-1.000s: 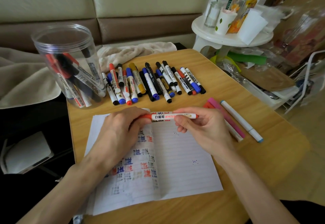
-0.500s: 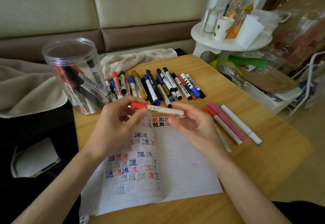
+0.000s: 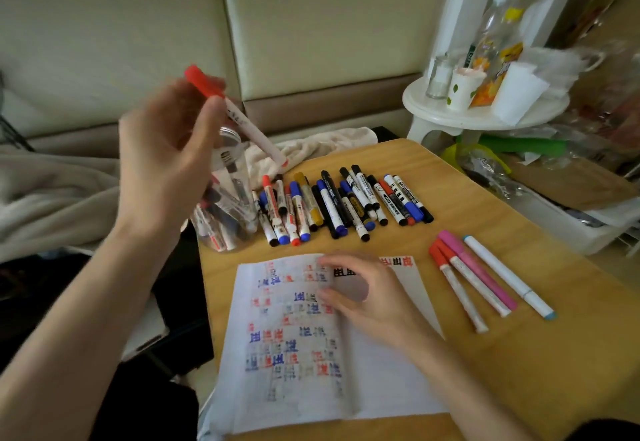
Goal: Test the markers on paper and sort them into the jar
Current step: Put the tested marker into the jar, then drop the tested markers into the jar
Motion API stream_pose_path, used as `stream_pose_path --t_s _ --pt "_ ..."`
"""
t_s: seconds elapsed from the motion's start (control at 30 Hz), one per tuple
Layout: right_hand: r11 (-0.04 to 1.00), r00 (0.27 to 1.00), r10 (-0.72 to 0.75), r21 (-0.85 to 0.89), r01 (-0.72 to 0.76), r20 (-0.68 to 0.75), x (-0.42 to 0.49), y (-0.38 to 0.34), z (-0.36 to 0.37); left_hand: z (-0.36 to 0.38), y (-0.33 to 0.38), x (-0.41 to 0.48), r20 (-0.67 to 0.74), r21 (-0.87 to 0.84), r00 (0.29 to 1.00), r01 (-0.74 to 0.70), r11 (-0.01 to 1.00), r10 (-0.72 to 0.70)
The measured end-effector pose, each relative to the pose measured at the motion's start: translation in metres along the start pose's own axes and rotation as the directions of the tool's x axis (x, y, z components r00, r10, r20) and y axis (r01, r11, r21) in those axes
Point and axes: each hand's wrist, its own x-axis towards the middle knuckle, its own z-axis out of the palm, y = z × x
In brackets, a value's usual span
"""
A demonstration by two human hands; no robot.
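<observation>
My left hand (image 3: 166,160) is raised above the clear plastic jar (image 3: 227,205) and pinches a red-capped white marker (image 3: 239,118), cap end up, tilted over the jar's mouth. The jar stands at the table's left edge with several markers inside and is partly hidden by that hand. My right hand (image 3: 367,295) rests with loosely curled fingers on the lined paper (image 3: 311,343), which is covered with red, blue and black test marks. A row of mixed markers (image 3: 346,201) lies behind the paper.
Red, pink and white-blue markers (image 3: 485,278) lie apart at the right on the wooden table (image 3: 519,354). A cloth (image 3: 311,149) lies behind the row. A white stool (image 3: 481,111) with cups and bottles stands at the back right, clutter beyond it.
My left hand has lifted the red-capped marker up and left from above the paper to over the jar. My right hand let go of it and dropped onto the paper.
</observation>
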Motion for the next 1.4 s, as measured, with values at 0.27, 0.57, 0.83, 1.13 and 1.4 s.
stream_pose_path --t_s 0.27,0.57,0.83,1.13,1.4 --pt "1.000 0.999 -0.003 0.023 0.004 -0.039 0.013 -0.006 0.009 -0.028 0.002 0.031 -0.056 0.159 0.992 -0.100 0.982 0.111" --pt "1.000 0.998 -0.029 0.000 0.029 -0.046 0.016 -0.005 0.007 -0.029 -0.038 0.023 0.051 0.406 0.999 -0.014 0.914 -0.008" --pt "0.999 0.997 -0.047 -0.013 0.046 -0.064 0.016 -0.001 0.009 -0.026 -0.063 0.007 0.227 0.617 0.966 -0.239 0.750 0.121" --pt "1.000 0.997 -0.027 -0.007 0.027 -0.074 0.016 0.001 0.006 -0.014 -0.054 -0.007 0.226 0.606 0.951 -0.307 0.734 0.211" --pt "0.999 0.975 0.028 0.030 -0.022 -0.222 0.016 0.009 -0.016 0.074 -0.016 -0.097 0.281 0.166 0.959 -0.004 0.986 -0.043"
